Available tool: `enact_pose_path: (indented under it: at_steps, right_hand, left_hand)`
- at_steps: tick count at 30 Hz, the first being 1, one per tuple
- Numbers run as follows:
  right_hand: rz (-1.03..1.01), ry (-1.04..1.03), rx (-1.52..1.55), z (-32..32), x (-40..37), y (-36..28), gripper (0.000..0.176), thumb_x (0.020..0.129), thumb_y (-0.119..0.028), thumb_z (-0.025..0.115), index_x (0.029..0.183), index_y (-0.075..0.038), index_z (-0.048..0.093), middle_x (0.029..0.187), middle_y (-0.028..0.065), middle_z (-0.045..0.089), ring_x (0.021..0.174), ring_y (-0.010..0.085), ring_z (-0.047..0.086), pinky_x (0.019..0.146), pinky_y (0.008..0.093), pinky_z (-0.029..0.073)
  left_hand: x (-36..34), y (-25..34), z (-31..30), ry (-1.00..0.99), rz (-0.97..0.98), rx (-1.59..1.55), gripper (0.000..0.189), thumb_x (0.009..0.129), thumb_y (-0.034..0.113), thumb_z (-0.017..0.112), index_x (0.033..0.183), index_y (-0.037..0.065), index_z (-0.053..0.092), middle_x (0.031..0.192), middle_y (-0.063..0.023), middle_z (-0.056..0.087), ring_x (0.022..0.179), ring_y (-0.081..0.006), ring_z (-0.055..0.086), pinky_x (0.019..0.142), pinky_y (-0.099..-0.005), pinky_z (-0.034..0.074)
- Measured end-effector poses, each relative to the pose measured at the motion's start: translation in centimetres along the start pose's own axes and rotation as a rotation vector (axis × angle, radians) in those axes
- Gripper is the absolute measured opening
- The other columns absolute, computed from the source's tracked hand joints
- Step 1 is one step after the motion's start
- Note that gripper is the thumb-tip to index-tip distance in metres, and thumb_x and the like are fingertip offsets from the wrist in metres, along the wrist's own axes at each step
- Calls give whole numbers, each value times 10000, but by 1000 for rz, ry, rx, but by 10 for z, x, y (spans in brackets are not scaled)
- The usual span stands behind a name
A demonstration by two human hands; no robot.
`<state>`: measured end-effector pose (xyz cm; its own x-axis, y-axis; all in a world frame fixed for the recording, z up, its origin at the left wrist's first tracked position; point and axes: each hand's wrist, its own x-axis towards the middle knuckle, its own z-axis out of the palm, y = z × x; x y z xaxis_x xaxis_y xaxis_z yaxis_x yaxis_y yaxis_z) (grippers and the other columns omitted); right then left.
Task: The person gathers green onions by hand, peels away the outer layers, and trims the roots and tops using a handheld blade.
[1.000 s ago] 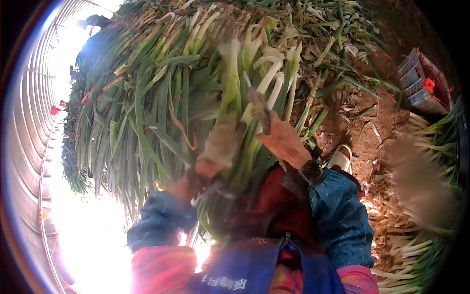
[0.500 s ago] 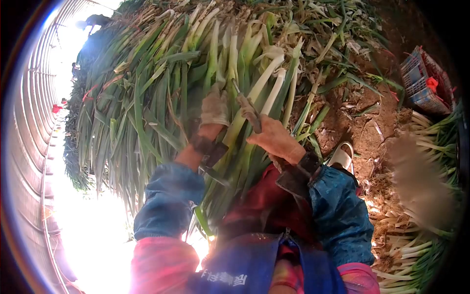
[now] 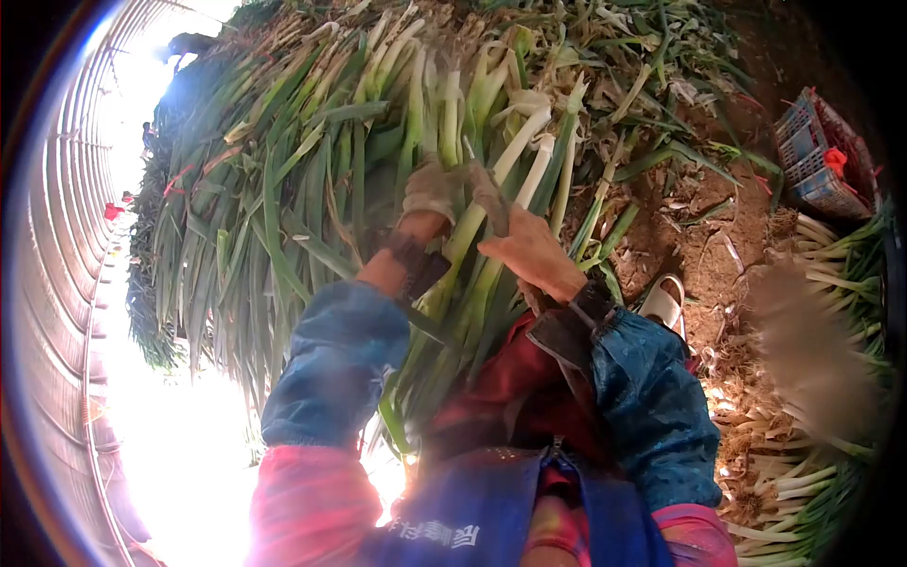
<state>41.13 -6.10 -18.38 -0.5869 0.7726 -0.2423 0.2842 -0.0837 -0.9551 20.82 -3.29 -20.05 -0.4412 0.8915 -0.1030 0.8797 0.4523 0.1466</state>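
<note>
My left hand [image 3: 430,194], in a dirty glove and slightly blurred, is closed around a leek [image 3: 452,118] among the stalks in front of me. My right hand [image 3: 534,253] grips a knife [image 3: 489,200] by its handle. The short blade points up and away, just right of my left fingers and close to the stalks. Two pale, stripped leek stems [image 3: 536,172] lie beside the knife. Their green leaves run down toward my lap. My left fingertips are partly hidden among the leaves.
A large heap of leeks [image 3: 312,180] fills the area ahead and to the left. On the right stand a plastic crate [image 3: 803,142] and rows of cleaned leeks [image 3: 794,487] on the soil. A shoe [image 3: 663,298] shows near my right arm. A blurred smudge covers part of the right side.
My left hand has shifted slightly right and up, closer to the knife. The knife has tilted and moved a little right in my right hand.
</note>
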Motion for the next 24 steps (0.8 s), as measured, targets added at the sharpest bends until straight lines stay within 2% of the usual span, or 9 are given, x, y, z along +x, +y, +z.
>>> enact_pose_path:
  at_steps: [4,6,8,10,12,15,16,19,24]
  right_hand:
    - [-94,34,-8,-2,6,9,452,753,-283,647,928,106,498,828,265,593,815,391,607,741,427,456]
    - [-112,49,11,-2,0,8,442,755,-282,651,915,99,495,819,267,592,808,395,606,733,427,456]
    - [-120,20,58,1,-5,7,443,755,-279,656,926,95,492,811,261,592,801,395,606,732,432,455]
    - [-123,16,15,1,-3,9,444,757,-271,657,949,93,488,809,257,594,798,398,608,735,437,456]
    - [-121,29,-118,4,0,14,448,763,-258,653,984,94,484,812,255,598,801,403,611,744,442,460]
    - [18,80,-76,-8,-1,2,447,777,-239,641,1011,99,467,820,264,601,821,423,614,751,457,467]
    - [18,60,-103,-12,-2,-1,428,785,-230,634,1001,96,459,832,291,598,835,439,615,754,471,470]
    - [-40,91,-126,-14,-6,-6,427,785,-233,632,988,98,454,839,317,593,829,451,612,751,485,466]
    - [-58,87,-145,-8,5,5,439,785,-246,635,984,99,451,832,318,600,831,473,601,745,497,466]
  left_hand:
    - [44,-16,23,-23,127,90,556,730,394,706,1125,22,589,994,-204,666,943,-366,646,769,-430,519]
    - [46,-6,6,-92,95,43,540,700,372,737,1088,17,614,956,-193,676,912,-356,656,741,-419,525]
    - [36,22,-37,-229,-82,-33,489,685,321,757,1050,19,636,910,-172,687,867,-328,669,719,-393,529]
    - [49,11,-43,-172,12,-222,450,677,254,759,1040,15,644,874,-142,689,815,-286,665,702,-366,526]
    - [63,-2,-61,-261,44,-468,494,786,240,676,1221,31,571,947,-142,694,844,-282,668,758,-389,524]
    - [77,-4,-71,-232,138,-780,682,762,283,702,1351,49,450,1079,-139,666,940,-263,646,811,-373,522]
    - [80,1,-70,-229,145,-560,776,744,232,714,1407,34,362,1230,-154,591,1070,-269,593,890,-343,493]
    - [62,10,-62,-276,191,-319,787,711,144,720,1404,21,367,1329,-160,518,1170,-257,529,932,-316,450]
    - [-27,-11,-59,-357,119,-578,764,674,40,657,1390,34,389,1201,-92,569,1047,-149,505,895,-239,398]
